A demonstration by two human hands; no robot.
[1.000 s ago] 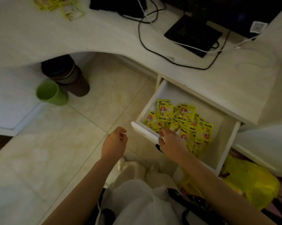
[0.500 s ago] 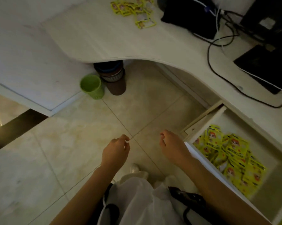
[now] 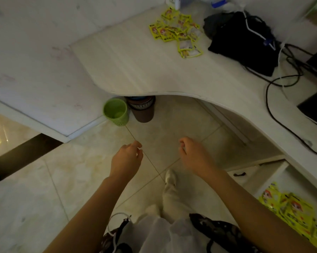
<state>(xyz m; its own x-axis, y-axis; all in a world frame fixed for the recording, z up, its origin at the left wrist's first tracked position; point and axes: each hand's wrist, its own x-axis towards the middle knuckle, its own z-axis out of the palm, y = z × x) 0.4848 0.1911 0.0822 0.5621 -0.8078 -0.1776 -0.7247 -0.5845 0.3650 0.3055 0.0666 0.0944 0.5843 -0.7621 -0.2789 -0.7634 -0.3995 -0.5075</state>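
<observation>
Yellow snack packets (image 3: 291, 212) lie heaped in an open white drawer (image 3: 274, 172), down and to the right of the right hand (image 3: 194, 156) and well apart from it, beside the forearm. Both hands hang above the tiled floor (image 3: 44, 179), level with each other and with a gap between them. The right hand's fingers are loosely curled, with nothing seen in them. The left hand (image 3: 125, 159) has its thumb and forefinger tips drawn together; whether they pinch anything cannot be told. A pale shoe (image 3: 170, 179) stands on the floor just below and between the hands. Ahead of the left hand, a green perforated bin (image 3: 115, 112) stands touching a brown bin (image 3: 142, 110), which sits half under the curved edge of the white counter (image 3: 154, 70). Farther ahead, on the counter, a second scatter of yellow packets (image 3: 177, 30) lies near a black bag (image 3: 245, 44). Black cables (image 3: 274, 114) loop across the counter ahead and to the right of the right hand.
</observation>
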